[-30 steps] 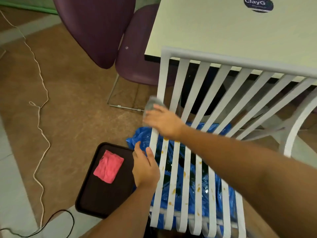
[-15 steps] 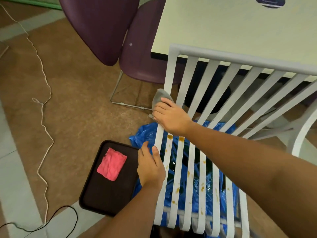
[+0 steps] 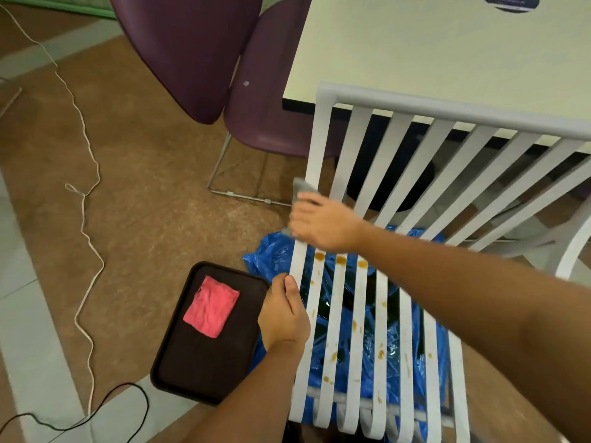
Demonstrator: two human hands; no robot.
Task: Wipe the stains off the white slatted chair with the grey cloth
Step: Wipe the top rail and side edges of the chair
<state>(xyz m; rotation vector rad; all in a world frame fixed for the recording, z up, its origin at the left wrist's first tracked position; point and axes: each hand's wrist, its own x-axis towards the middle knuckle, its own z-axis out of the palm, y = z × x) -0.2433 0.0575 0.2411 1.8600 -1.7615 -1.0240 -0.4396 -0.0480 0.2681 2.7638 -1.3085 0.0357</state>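
Pink cloth (image 3: 211,306) lies on a dark tray (image 3: 198,372) — purple chair (image 3: 265,116) beyond.

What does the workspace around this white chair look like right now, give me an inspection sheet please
Surface: brown floor, blue plastic sheet under the seat.
Job's things: white slatted chair, orange-brown stains on its seat slats; grey cloth on the leftmost slat.
Clutter: dark tray on the floor holding a pink cloth.
Hands: right hand holds the grey cloth against the slat; left hand grips the same slat lower down.
Cables: white cord trailing at left; black cable at bottom left.
Surroundings: purple chairs, pale table behind the chair.
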